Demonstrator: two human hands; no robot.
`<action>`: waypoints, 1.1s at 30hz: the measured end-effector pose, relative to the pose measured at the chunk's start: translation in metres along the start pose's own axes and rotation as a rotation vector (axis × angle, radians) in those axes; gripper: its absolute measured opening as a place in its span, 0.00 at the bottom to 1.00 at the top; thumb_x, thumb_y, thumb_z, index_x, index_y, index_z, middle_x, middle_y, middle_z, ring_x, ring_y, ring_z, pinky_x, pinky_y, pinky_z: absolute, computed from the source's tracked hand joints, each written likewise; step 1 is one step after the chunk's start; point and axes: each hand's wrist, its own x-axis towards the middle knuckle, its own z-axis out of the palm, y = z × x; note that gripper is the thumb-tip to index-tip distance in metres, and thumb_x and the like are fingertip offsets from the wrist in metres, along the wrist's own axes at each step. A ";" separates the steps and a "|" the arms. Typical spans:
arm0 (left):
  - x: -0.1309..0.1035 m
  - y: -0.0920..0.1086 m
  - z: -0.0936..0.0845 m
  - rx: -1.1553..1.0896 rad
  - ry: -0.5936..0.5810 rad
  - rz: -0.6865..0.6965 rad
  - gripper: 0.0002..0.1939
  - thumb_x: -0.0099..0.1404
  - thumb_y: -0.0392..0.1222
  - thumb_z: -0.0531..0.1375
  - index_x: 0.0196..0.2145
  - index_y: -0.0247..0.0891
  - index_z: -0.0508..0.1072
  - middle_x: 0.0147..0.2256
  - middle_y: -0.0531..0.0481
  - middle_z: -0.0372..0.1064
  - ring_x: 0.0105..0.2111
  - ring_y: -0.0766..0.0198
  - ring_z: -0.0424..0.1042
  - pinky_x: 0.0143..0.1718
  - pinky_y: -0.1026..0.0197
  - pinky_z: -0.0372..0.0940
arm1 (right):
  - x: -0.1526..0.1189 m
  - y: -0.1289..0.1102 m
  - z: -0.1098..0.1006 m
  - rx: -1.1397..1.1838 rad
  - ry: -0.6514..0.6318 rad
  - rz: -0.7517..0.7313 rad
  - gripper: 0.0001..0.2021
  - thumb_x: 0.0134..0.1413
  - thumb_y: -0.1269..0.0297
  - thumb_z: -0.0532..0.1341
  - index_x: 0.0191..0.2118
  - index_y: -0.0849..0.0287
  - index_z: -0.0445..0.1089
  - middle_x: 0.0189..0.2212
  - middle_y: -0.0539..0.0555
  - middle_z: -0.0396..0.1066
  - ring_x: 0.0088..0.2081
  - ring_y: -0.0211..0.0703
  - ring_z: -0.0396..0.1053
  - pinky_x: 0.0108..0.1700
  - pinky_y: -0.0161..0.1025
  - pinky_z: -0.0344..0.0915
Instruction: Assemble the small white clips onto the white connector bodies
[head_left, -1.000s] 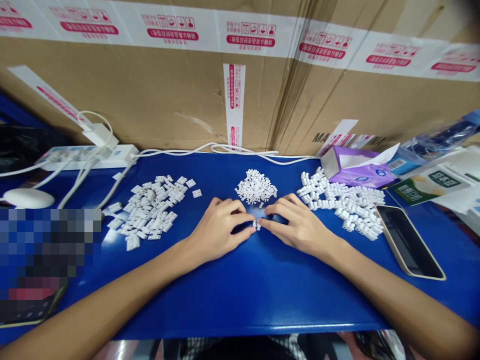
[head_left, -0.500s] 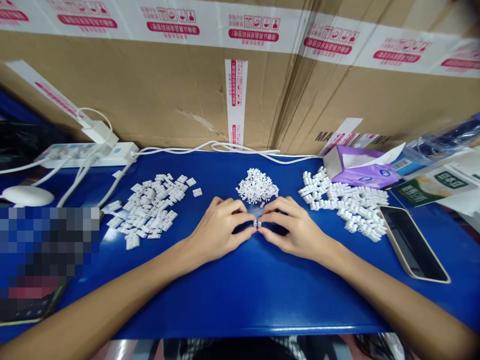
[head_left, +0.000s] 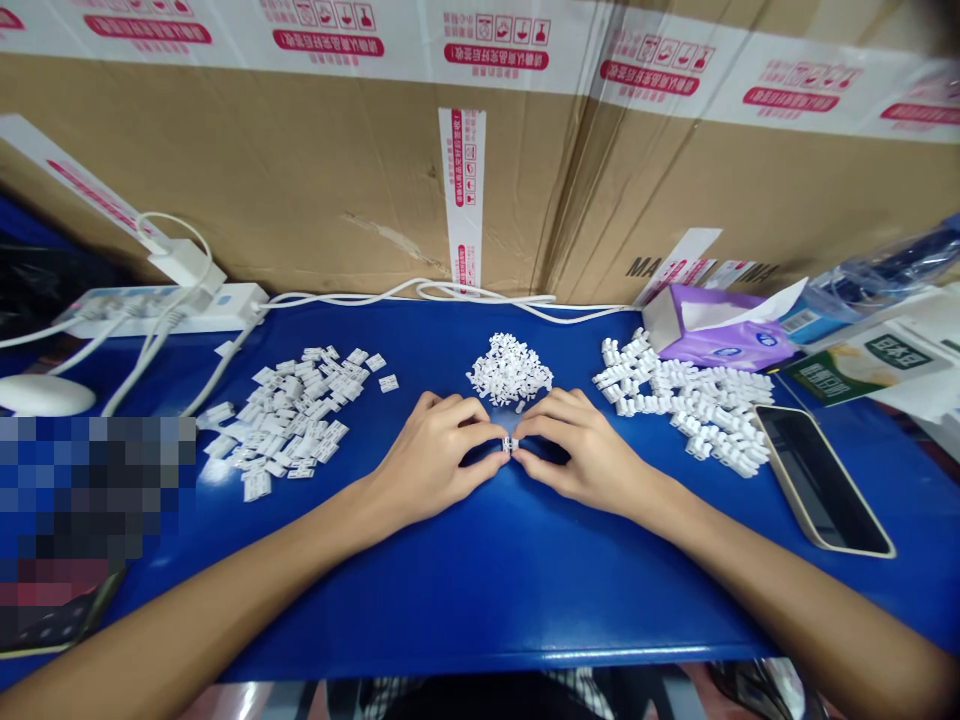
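Observation:
Between my two hands is a small white plastic piece (head_left: 510,445), gripped from both sides over the blue table. My left hand (head_left: 442,455) pinches its left side with thumb and fingertips. The right side is pinched by my right hand (head_left: 581,450). Just beyond the fingertips lies a heap of tiny white parts (head_left: 510,370). Flat white rectangular pieces (head_left: 289,410) are piled to the left of my left hand. To the right of my right hand lie many chunkier white pieces (head_left: 690,400). Finer details of the held piece are too small to tell.
A phone (head_left: 825,480) lies at the right, near a purple tissue pack (head_left: 720,325) and a green-white package (head_left: 877,360). A white power strip (head_left: 240,305) with cables stands back left. Cardboard (head_left: 337,170) walls the rear. A blurred-out area covers the left edge.
The whole view has shifted slightly, with objects appearing a little further left and up. Both hands keep their pinch on the small white piece.

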 end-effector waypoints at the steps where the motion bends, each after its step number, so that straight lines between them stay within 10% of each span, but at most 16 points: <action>1: 0.000 0.000 0.000 -0.001 0.000 -0.001 0.07 0.71 0.45 0.63 0.42 0.42 0.80 0.37 0.51 0.74 0.37 0.59 0.72 0.42 0.52 0.55 | 0.000 0.000 0.000 -0.006 0.003 -0.003 0.05 0.65 0.63 0.63 0.42 0.57 0.74 0.38 0.55 0.76 0.42 0.48 0.69 0.46 0.47 0.58; 33: -0.001 -0.005 0.002 -0.049 0.051 -0.001 0.08 0.70 0.38 0.61 0.44 0.39 0.80 0.38 0.50 0.75 0.37 0.59 0.75 0.43 0.52 0.58 | -0.010 0.014 -0.012 -0.049 -0.069 0.062 0.15 0.63 0.58 0.64 0.51 0.59 0.74 0.44 0.58 0.73 0.44 0.51 0.71 0.47 0.49 0.64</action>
